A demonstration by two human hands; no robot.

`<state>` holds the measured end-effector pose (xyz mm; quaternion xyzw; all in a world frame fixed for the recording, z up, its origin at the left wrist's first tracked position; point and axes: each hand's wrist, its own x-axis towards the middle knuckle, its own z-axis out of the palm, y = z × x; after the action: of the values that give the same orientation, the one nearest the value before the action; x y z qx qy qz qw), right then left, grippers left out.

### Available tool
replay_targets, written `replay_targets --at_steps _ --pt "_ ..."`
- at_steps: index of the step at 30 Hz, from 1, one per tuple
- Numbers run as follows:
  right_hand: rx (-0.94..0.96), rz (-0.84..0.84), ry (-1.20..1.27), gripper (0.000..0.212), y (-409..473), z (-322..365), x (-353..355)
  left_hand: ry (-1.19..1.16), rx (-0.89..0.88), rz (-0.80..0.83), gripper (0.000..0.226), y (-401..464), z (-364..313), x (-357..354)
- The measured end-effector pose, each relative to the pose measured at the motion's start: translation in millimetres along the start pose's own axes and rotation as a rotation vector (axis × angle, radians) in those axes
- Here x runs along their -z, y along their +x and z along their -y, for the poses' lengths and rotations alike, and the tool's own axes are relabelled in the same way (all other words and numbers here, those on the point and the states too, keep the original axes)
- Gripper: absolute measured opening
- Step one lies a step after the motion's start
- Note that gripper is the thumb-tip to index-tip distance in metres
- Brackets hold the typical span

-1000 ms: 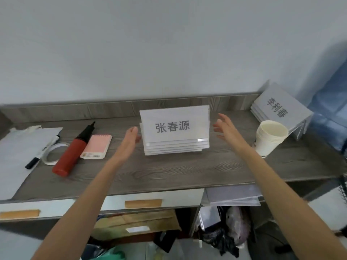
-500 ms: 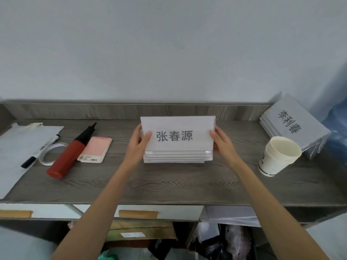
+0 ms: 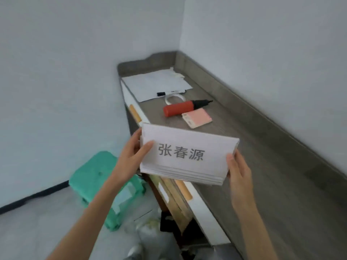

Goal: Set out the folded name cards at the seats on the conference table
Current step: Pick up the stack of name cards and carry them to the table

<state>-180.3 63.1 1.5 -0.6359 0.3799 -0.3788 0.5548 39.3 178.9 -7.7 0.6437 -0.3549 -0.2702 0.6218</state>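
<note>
A stack of several white name cards (image 3: 187,145) with grey printed characters on the top card hangs in the air beside the grey wooden sideboard (image 3: 262,166). My left hand (image 3: 131,156) grips the stack's left end, thumb on the top card. At the right end my right hand (image 3: 237,169) holds it, thumb on the front corner. The stack is off the sideboard's top and tilted slightly down to the right. No conference table is in view.
On the sideboard lie a red pump (image 3: 180,108), a pink notepad (image 3: 197,120), a tape ring (image 3: 174,98), a black marker (image 3: 169,93) and white paper sheets (image 3: 155,85). A green case (image 3: 97,181) sits on the floor by the wall; cardboard and bags fill the space under the sideboard.
Both hands closed on the stack's ends and lifted it off the sideboard. My view has swung left, so the sideboard now runs along the right side.
</note>
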Motion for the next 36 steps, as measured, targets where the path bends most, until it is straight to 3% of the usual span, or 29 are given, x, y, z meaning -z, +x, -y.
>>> replay_targets --at_steps 3,7,9,12,17,22,29,36 --pt "-0.014 0.266 0.031 0.044 -3.4 2.5 -77.0 0.03 0.049 -0.297 0.063 -59.2 7.2 76.8" --pt "-0.007 0.67 0.025 0.05 -42.5 5.4 -192.2 0.053 0.119 -0.666 0.047 -160.8 16.8 170.1" --pt "-0.009 0.878 -0.013 0.053 -77.7 8.4 -252.6 0.061 0.138 -0.84 0.049 -216.4 19.6 209.1" --pt "0.005 1.065 -0.043 0.063 -144.8 9.6 -340.2 0.076 0.191 -1.079 0.062 -300.6 23.5 261.0" --pt "-0.097 1.397 -0.055 0.048 -268.0 14.6 -469.3 0.077 0.304 -1.424 0.076 -434.7 29.4 341.6" --pt "-0.121 1.657 -0.12 0.073 -368.8 22.2 -578.4 0.074 0.376 -1.674 0.076 -523.4 30.8 408.3" --pt "-0.039 1.93 -0.126 0.05 -481.6 27.5 -737.0 0.063 0.34 -1.898 0.061 -596.2 49.0 519.3" --pt "0.08 2.244 -0.173 0.059 -608.1 56.6 -909.9 -0.032 0.302 -2.223 0.058 -652.7 58.9 642.1"
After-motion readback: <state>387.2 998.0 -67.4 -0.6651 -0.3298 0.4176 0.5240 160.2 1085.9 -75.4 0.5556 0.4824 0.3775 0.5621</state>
